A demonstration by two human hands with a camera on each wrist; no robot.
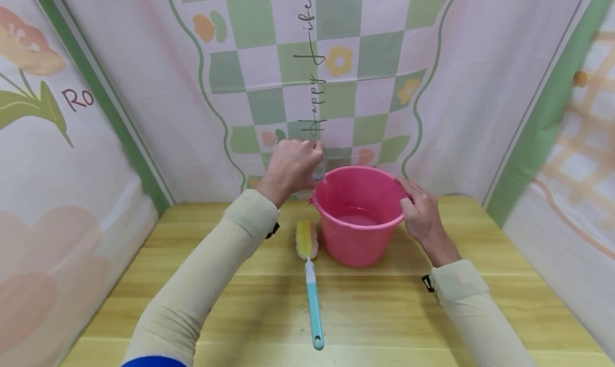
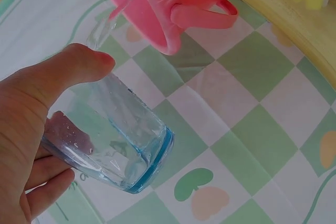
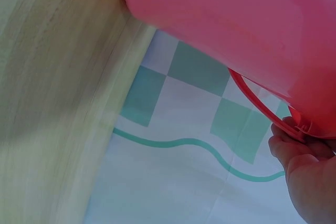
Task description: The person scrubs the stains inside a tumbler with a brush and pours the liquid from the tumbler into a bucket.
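Note:
My left hand grips a clear drinking glass with a bluish base, tipped over the left rim of a pink bucket. A stream of water runs from the glass's mouth into the bucket in the left wrist view. The bucket stands upright on the table, with a little water showing at its bottom. My right hand holds the bucket's right rim, beside the point where the red-pink handle joins it. In the right wrist view, part of this hand is cut off by the frame.
A sponge bottle brush with a turquoise handle and yellow-and-pink head lies just left of the bucket. A few water drops dot the wooden table near it. Behind the table hangs a green-and-white checked cloth.

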